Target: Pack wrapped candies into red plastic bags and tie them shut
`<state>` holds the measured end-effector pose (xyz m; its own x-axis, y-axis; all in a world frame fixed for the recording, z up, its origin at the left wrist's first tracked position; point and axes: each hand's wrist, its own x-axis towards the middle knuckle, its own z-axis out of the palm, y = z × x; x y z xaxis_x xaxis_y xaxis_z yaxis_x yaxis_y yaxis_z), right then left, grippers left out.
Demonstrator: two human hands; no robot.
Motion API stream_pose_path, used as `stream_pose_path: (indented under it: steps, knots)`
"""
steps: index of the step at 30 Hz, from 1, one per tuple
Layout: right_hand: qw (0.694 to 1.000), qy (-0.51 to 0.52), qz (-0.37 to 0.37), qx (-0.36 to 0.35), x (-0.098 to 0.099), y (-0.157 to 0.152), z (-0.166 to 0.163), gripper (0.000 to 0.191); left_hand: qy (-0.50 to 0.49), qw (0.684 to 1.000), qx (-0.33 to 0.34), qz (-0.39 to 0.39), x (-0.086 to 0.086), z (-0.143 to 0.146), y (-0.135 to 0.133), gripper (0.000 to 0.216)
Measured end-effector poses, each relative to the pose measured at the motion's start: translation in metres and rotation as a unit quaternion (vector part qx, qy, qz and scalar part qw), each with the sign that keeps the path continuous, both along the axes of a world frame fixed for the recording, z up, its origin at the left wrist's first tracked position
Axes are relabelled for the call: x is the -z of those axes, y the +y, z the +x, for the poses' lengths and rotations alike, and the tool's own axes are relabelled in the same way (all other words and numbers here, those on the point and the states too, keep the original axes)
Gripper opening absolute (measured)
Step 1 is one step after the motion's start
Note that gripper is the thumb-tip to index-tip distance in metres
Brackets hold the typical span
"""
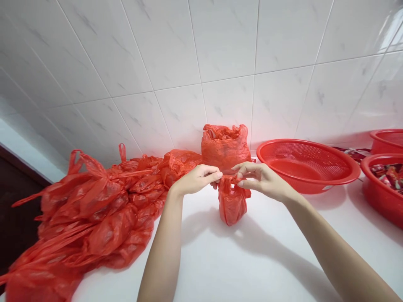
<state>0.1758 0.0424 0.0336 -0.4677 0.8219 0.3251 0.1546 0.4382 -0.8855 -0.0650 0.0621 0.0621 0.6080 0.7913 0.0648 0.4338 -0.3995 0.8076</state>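
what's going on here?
A person's two bare hands are working at the gathered top of a small, thin red plastic bag: the left hand pinches one side, the right hand has its fingers at the other. Whether the bag touches the white tabletop is unclear. A heap of filled red plastic bags lies to the left, a larger red plastic bag stands behind, and a round, perforated red plastic basin sits to the right.

1 left hand [198,179], 1 right hand [264,179], that's 2 in play! 1 small red plastic bag [233,206], 1 bulky red bag [225,147], 1 perforated red basket [296,167], 2 red basins [382,199]; heaped red bags [108,228] and wrapped packets [391,173] overlap beyond counting!
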Motion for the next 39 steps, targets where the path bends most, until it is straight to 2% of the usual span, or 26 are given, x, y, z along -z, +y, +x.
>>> stream_pose_path:
  steps: [3,7,11,15,19,24,27,29,31,35,37,39]
  knots:
    - [0.991,-0.118,0.054,-0.037,-0.014,-0.008,0.018,0.020,0.023,1.000,-0.011,-0.015,0.003,-0.005,0.005,0.037]
    - [0.963,-0.234,0.099,-0.092,-0.028,-0.017,0.036,0.014,0.051,0.997,-0.004,-0.060,0.016,-0.010,0.019,0.032]
    - [0.946,-0.270,0.081,-0.159,-0.034,-0.021,0.044,0.013,0.060,0.992,-0.013,-0.113,0.027,-0.014,0.031,0.026]
    - [0.943,-0.272,0.081,-0.173,-0.037,-0.021,0.048,0.014,0.060,0.989,-0.022,-0.136,0.033,-0.015,0.037,0.023]
    - [0.958,-0.225,0.096,-0.147,-0.039,-0.022,0.050,0.015,0.052,0.993,-0.039,-0.101,0.034,-0.014,0.037,0.022]
    - [0.997,-0.027,0.047,-0.055,-0.039,-0.021,0.050,0.019,-0.037,0.992,-0.123,0.015,0.020,-0.007,0.023,0.025]
    - [0.996,0.084,0.022,-0.018,-0.037,-0.021,0.045,0.019,-0.128,0.987,-0.095,0.035,0.006,0.007,0.003,0.018]
    - [0.992,0.122,0.017,0.000,-0.036,-0.022,0.037,0.020,-0.148,0.987,-0.042,0.040,-0.002,0.019,-0.013,0.028]
    - [0.990,0.139,0.015,0.011,-0.034,-0.025,0.028,0.022,-0.113,0.991,0.005,0.066,-0.006,0.032,-0.027,0.036]
    - [0.993,0.115,0.039,0.001,-0.034,-0.034,0.016,0.023,-0.068,0.993,0.039,0.092,-0.004,0.047,-0.042,0.015]
    - [0.994,0.092,0.063,0.001,-0.035,-0.039,0.016,0.020,-0.068,0.993,0.022,0.090,-0.003,0.048,-0.042,0.018]
    - [0.993,0.074,0.093,0.021,-0.038,-0.043,0.019,0.019,-0.070,0.993,-0.026,0.092,-0.003,0.046,-0.039,0.017]
